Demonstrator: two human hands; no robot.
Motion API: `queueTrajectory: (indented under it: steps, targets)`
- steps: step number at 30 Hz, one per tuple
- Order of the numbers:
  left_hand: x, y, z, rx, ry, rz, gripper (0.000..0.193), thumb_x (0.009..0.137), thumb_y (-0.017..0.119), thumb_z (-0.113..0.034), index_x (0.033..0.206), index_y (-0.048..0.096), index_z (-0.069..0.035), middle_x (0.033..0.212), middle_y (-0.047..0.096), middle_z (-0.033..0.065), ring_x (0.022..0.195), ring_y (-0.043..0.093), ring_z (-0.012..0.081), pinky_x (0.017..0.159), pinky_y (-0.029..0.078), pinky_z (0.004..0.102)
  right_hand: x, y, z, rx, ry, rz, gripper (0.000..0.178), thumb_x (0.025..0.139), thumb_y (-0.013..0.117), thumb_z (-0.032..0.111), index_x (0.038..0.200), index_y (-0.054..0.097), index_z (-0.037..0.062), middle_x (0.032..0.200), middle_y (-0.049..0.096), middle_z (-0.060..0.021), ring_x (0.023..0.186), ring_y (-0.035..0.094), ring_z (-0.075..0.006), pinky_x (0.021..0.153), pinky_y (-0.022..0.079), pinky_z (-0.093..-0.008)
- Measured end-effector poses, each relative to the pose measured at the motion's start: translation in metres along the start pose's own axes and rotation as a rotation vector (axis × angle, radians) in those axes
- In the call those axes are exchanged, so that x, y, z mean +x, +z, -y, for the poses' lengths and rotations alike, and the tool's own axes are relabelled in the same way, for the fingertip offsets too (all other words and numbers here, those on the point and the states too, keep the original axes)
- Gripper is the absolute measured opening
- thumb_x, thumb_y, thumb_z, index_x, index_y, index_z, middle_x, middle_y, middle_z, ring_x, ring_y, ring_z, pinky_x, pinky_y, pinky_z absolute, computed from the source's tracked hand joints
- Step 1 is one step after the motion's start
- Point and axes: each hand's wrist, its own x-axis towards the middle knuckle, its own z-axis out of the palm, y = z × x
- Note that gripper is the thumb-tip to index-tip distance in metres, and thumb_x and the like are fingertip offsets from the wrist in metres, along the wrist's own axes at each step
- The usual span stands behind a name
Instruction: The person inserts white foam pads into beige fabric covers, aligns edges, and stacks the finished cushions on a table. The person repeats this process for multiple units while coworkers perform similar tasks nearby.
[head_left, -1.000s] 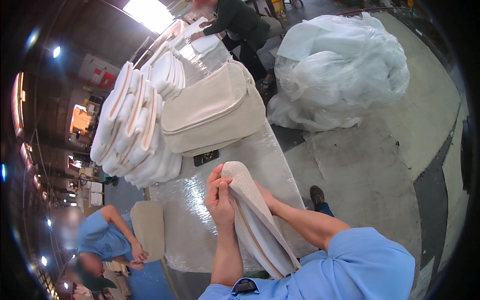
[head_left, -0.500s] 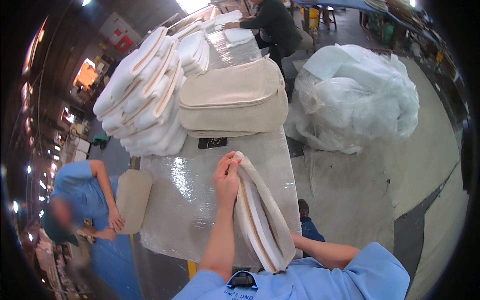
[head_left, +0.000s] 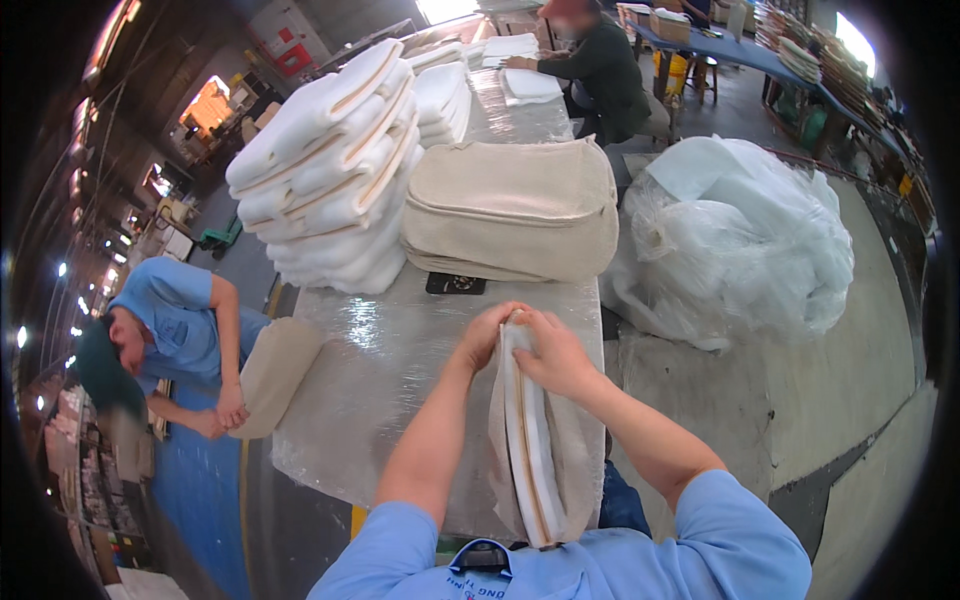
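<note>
While the cushion cover [head_left: 535, 440] stands on edge, both hands' grips [head_left: 487, 338] [head_left: 553, 352] clasp its top.

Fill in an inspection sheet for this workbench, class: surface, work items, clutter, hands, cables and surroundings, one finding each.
Surface: table wrapped in shiny clear film.
Work items: beige fabric case with white padding stands on edge at the near table edge.
Clutter: stack of white pads; pile of beige cases; small black object.
Hands: left hand and right hand both grip the case's top.
Cables: nothing seen.
Surroundings: large clear plastic bag on the floor; co-worker in blue left; seated person beyond.
</note>
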Motion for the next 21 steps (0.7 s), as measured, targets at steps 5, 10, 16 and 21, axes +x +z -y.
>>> queueTrajectory:
  steps: [5,10,16,21]
  targets:
    - [-0.002,0.024,0.027,-0.297,0.01,-0.007,0.036,0.11,0.049,-0.033,0.127,0.067,-0.007,0.123,0.067,0.0057,0.112,0.063,0.0176,0.099,0.051,0.0331,0.014,0.007,-0.014,-0.247,0.068,-0.003,0.024,0.087,0.073,0.015,0.109,0.07,0.0068,0.11,0.067,-0.0152,0.104,0.068,-0.0395,0.087,0.056,-0.0498]
    - [0.005,0.021,0.032,-0.385,0.062,0.043,0.034,0.112,0.047,-0.032,0.13,0.064,-0.008,0.118,0.067,0.0036,0.109,0.064,0.0159,0.098,0.052,0.0316,0.026,0.011,-0.002,-0.416,-0.136,-0.099,0.009,0.089,0.07,0.014,0.091,0.07,0.0051,0.108,0.067,-0.0129,0.108,0.065,-0.0341,0.089,0.051,-0.0485]
    - [-0.007,0.001,0.04,-0.422,0.035,0.059,0.032,0.113,0.046,-0.033,0.127,0.062,-0.011,0.107,0.064,0.0019,0.098,0.062,0.0148,0.088,0.054,0.0341,-0.055,0.037,0.078,0.048,-0.531,0.093,0.016,0.085,0.071,0.007,0.099,0.064,0.0088,0.107,0.069,-0.0082,0.109,0.063,-0.0306,0.093,0.047,-0.0439]
    - [-0.012,0.011,0.029,-0.486,0.009,0.103,0.031,0.111,0.048,-0.032,0.132,0.06,-0.012,0.108,0.065,0.0046,0.097,0.065,0.018,0.087,0.057,0.0367,-0.074,0.007,0.082,0.54,-0.035,0.158,0.018,0.099,0.055,-0.006,0.11,0.062,0.0054,0.095,0.067,-0.0071,0.084,0.065,-0.0171,0.074,0.051,-0.0305]
